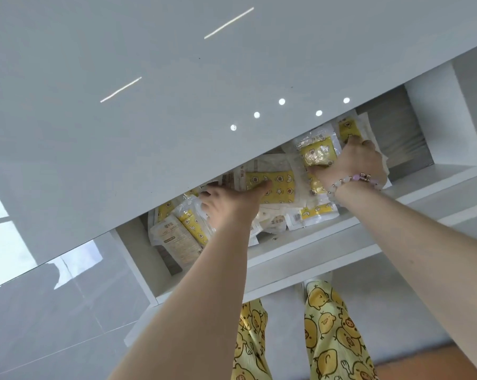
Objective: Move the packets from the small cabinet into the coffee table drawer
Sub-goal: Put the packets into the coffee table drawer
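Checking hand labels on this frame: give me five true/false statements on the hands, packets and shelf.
1. The left hand and the right hand both reach into the shelf. True.
2. The bead bracelet is on the left wrist. False: it is on the right wrist.
3. The shelf holds a single packet. False: many packets lie piled in it.
4. The right hand grips a yellow packet. True.
5. The top above the shelf is dark wood. False: it is pale and glossy, with lights reflected in it.
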### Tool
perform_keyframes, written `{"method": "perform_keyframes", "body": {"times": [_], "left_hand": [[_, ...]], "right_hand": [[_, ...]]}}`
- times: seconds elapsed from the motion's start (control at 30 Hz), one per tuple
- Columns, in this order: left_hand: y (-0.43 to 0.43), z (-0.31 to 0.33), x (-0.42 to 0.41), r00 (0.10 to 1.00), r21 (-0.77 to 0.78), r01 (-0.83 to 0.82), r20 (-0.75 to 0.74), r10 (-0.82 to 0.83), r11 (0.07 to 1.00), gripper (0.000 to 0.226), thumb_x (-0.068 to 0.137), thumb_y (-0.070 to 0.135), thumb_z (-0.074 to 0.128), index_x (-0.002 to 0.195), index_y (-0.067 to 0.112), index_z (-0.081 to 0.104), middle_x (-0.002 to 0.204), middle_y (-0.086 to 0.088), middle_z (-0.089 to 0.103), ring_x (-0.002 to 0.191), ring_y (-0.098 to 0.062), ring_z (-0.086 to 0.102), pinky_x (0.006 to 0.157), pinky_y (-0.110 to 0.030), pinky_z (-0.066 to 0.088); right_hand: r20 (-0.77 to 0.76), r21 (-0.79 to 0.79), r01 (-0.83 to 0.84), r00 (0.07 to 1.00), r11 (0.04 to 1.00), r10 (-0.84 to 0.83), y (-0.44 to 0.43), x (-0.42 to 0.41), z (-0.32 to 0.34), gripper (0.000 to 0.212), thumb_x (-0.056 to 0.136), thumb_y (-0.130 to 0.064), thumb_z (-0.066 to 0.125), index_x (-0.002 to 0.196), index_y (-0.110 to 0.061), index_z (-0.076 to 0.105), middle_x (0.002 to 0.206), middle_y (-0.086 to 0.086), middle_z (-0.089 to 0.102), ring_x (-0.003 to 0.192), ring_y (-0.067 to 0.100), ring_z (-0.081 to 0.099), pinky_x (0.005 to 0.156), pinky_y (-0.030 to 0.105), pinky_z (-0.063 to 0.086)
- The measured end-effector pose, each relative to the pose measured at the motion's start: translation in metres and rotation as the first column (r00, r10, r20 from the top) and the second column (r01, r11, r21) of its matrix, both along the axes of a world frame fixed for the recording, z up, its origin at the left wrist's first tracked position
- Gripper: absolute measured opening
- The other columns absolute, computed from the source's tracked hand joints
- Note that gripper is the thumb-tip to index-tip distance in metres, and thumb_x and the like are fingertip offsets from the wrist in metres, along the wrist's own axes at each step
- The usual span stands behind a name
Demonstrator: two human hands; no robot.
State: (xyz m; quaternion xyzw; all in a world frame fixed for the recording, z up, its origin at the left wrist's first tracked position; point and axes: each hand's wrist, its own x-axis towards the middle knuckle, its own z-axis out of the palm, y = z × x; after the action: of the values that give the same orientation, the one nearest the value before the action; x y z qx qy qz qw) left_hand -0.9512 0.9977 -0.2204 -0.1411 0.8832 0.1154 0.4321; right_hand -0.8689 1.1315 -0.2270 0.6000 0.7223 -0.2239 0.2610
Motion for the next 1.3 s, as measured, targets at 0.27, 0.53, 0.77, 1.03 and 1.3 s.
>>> {"method": "perform_keyframes", "body": {"times": [0.27, 0.53, 0.77, 1.03, 1.3], "left_hand": [[0.006, 0.007, 0.005, 0.993, -0.117, 0.054, -0.095, -0.065, 0.992, 0.114, 0.064, 0.068, 0.070, 0.142, 0.005, 0.017, 0.142, -0.010, 0.024, 0.134, -0.027, 0.022, 0.108, -0.035, 0.022], [-0.003, 0.044, 0.009, 0.969, -0.116, 0.240, -0.025, -0.245, 0.964, 0.089, 0.072, 0.062, 0.068, 0.137, 0.012, 0.034, 0.143, -0.009, 0.027, 0.134, -0.028, 0.022, 0.107, -0.038, 0.026], [0.011, 0.134, 0.001, 0.661, 0.154, 0.751, -0.158, -0.734, 0.643, 0.051, 0.081, 0.047, 0.068, 0.126, 0.030, 0.053, 0.132, 0.009, 0.045, 0.126, -0.014, 0.038, 0.102, -0.029, 0.035], [0.027, 0.288, -0.087, 0.373, -0.179, 0.829, -0.528, -0.763, 0.529, 0.061, 0.088, 0.044, 0.056, 0.141, 0.028, 0.031, 0.138, 0.008, 0.034, 0.130, -0.014, 0.032, 0.109, -0.028, 0.020], [-0.014, 0.464, -0.162, 0.161, -0.422, 0.774, -0.590, -0.791, 0.472, 0.076, 0.082, 0.047, 0.058, 0.146, 0.024, 0.023, 0.142, 0.003, 0.030, 0.136, -0.019, 0.025, 0.117, -0.035, 0.004]], "right_hand": [[0.075, -0.010, -0.060, 0.995, 0.998, 0.061, -0.011, -0.003, 0.002, 0.097, 0.080, -0.052, 0.064, 0.149, -0.005, 0.013, 0.152, 0.014, 0.019, 0.141, 0.029, 0.020, 0.115, 0.046, 0.021], [0.042, -0.084, -0.025, 0.999, 0.996, 0.028, -0.012, -0.002, 0.052, 0.090, 0.082, -0.065, 0.052, 0.144, -0.005, 0.025, 0.149, 0.016, 0.025, 0.138, 0.031, 0.023, 0.107, 0.044, 0.030], [-0.018, 0.012, -0.278, 0.960, 0.960, 0.279, 0.005, -0.005, 0.148, 0.065, 0.087, -0.045, 0.057, 0.136, -0.008, 0.034, 0.139, 0.011, 0.038, 0.129, 0.026, 0.035, 0.093, 0.034, 0.044], [-0.204, 0.304, -0.588, 0.729, 0.750, 0.654, 0.029, -0.070, 0.314, 0.051, 0.089, -0.024, 0.053, 0.135, -0.013, 0.033, 0.138, 0.006, 0.037, 0.129, 0.022, 0.034, 0.097, 0.028, 0.039], [-0.154, 0.533, -0.695, 0.482, 0.483, 0.863, 0.015, -0.137, 0.479, 0.046, 0.089, -0.027, 0.050, 0.132, -0.012, 0.039, 0.140, 0.007, 0.034, 0.132, 0.024, 0.030, 0.101, 0.030, 0.033]]}}
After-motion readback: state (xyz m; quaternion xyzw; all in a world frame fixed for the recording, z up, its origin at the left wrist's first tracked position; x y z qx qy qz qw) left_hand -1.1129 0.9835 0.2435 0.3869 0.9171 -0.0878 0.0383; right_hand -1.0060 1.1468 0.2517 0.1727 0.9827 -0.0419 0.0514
